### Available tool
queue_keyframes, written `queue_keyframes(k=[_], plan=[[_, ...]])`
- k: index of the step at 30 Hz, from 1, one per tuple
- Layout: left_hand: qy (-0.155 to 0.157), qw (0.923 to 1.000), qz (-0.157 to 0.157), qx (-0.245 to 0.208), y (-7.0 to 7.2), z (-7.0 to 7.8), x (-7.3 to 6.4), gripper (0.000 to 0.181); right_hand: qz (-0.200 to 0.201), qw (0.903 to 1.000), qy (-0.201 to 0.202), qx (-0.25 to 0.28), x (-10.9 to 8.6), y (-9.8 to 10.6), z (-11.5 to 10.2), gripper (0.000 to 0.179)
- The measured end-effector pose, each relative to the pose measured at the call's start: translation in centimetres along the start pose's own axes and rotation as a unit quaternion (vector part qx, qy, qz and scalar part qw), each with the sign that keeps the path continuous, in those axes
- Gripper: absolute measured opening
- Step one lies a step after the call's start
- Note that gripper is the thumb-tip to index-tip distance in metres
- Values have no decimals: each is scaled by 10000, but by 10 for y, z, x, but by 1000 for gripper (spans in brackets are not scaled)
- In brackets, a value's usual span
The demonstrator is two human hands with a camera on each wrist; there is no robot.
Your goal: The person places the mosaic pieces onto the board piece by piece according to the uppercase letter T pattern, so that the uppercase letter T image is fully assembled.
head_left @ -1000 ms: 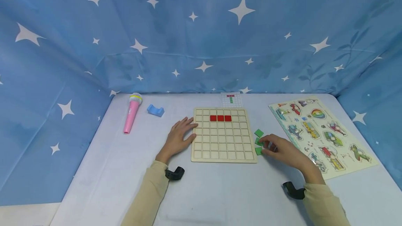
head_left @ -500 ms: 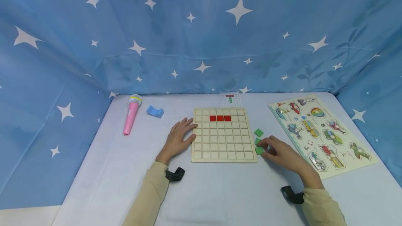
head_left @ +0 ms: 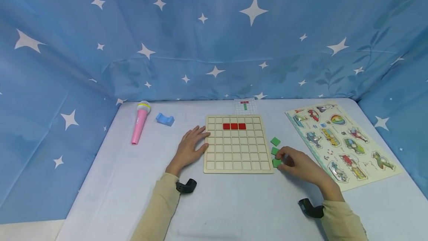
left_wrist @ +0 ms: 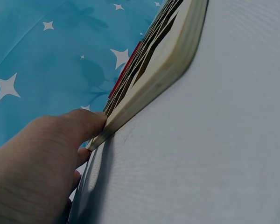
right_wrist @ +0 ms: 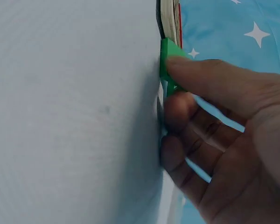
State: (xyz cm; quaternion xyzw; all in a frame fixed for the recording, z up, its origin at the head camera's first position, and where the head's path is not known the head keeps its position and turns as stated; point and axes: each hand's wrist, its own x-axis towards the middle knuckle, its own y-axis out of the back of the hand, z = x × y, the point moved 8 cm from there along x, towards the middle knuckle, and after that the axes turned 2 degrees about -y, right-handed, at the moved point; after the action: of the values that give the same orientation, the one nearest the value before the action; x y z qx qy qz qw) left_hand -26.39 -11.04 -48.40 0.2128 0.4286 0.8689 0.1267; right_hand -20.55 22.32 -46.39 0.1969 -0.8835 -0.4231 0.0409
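My left hand (head_left: 189, 148) rests at the left edge of a wooden grid board (head_left: 236, 170), its thumb and fingertips touching the rim, as the left wrist view also shows. Three red tiles (head_left: 234, 126) lie in a row in the board's upper part. Three green tiles line the table along its right side: a far one (head_left: 275, 141), a middle one (head_left: 275, 151) and a near one (head_left: 276, 163). My right hand (head_left: 301, 166) has thumb and index finger at the near green tile, pinching it. In the right wrist view the thumb covers part of that tile (right_wrist: 165, 53).
Behind the board lies a pattern card (head_left: 245, 106) with a red and green T. A picture puzzle board (head_left: 337, 144) lies at the right. At the far left are a pink toy microphone (head_left: 140, 122) and a blue block (head_left: 165, 119). A star-patterned curtain (head_left: 214, 40) stands behind.
The near green tile has shifted slightly right and toward me. My right thumb and index finger have moved slightly nearer to me. My left hand stays at the board's edge.
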Motion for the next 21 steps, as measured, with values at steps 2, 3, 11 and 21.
queue_keyframes(k=[2,3,11,21], plan=[[-11,10000,-5,-10,0,0,0,41,-54,9998,60,155,0,-1,-1,19],[-16,10000,-7,-3,0,1,0,41,-66,9996,104,244,0,-1,-2,17],[-47,10000,-12,-48,2,2,0,42,112,9978,450,474,4,5,-5,12],[-123,9999,47,-56,3,4,-1,41,622,9960,471,426,18,13,-4,11]])
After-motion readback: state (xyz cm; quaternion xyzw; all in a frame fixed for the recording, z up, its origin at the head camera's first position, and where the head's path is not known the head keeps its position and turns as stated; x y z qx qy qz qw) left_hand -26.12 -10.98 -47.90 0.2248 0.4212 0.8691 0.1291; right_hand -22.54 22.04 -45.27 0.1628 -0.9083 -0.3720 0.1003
